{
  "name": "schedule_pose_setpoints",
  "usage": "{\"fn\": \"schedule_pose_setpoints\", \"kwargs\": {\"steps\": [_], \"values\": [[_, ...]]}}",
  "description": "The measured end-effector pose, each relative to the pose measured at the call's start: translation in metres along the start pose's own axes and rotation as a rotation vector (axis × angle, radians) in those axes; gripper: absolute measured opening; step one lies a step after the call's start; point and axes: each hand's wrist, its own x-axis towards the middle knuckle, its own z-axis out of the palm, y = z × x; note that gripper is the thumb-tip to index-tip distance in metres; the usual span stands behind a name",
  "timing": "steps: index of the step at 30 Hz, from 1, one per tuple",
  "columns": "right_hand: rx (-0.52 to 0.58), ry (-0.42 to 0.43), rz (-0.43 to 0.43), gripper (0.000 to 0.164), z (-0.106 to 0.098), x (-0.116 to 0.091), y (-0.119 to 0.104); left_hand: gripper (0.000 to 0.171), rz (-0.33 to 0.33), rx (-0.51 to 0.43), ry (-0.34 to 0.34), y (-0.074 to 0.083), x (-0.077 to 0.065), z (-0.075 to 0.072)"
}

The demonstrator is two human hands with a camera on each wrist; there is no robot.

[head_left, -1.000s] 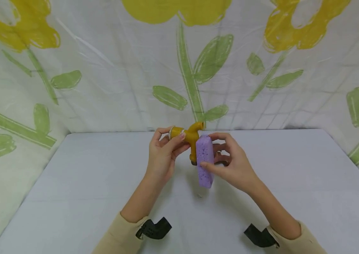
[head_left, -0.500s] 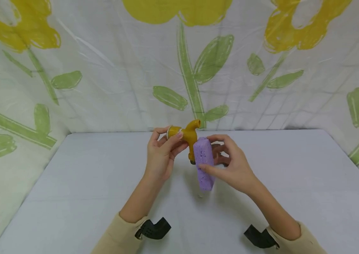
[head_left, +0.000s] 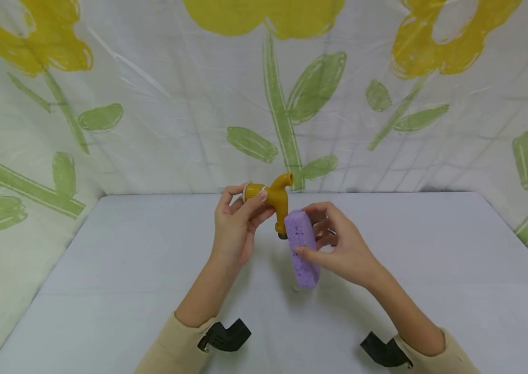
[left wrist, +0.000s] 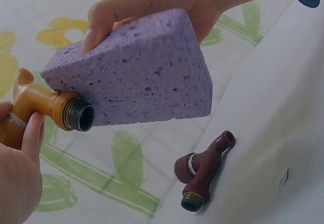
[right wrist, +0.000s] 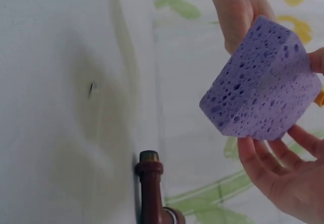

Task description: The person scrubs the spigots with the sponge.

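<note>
My left hand (head_left: 233, 234) pinches a yellow tap (head_left: 280, 203) by its ribbed handle, holding it above the table. The tap's curved spout points up and its dark threaded end points down. Between thumb and fingers, my right hand (head_left: 348, 249) grips a purple porous sponge (head_left: 302, 249), its lower end tilted to the right. In the left wrist view the sponge (left wrist: 147, 77) lies against or just behind the tap (left wrist: 38, 100) near its threads; contact is not certain. In the right wrist view the sponge (right wrist: 263, 82) hides most of the tap.
A dark red tap (left wrist: 207, 168) lies on the white table (head_left: 142, 259) near its back edge, beyond my right hand and hidden in the head view. A small mark (head_left: 295, 289) shows on the table cover. Behind stands a flower-painted sheet (head_left: 175, 104).
The sponge has slid downward along the tap, and its lower end has swung right. The tap has shifted slightly up and left, so more of its body shows.
</note>
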Motion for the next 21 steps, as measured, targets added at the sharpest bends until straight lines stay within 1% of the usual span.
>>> {"fn": "schedule_pose_setpoints", "kwargs": {"steps": [5, 9, 13, 17, 21], "values": [[0.045, 0.012, 0.059, 0.052, 0.0, 0.0, 0.001, 0.023, 0.009, -0.031, -0.01, 0.001, 0.001, 0.0], [0.08, 0.046, 0.129, 0.051, 0.003, 0.0, 0.002, 0.024, 0.004, -0.042, -0.011, 0.0, 0.001, -0.001], [0.171, 0.085, 0.183, 0.052, 0.008, 0.001, 0.002, 0.024, 0.0, -0.04, -0.005, -0.001, 0.0, 0.0], [0.254, 0.112, 0.187, 0.052, 0.014, 0.0, 0.0, 0.022, 0.023, -0.033, 0.007, -0.002, -0.001, 0.0], [0.282, 0.122, 0.162, 0.052, 0.019, -0.001, -0.002, 0.02, 0.053, -0.03, 0.024, -0.003, 0.0, -0.001]]}}
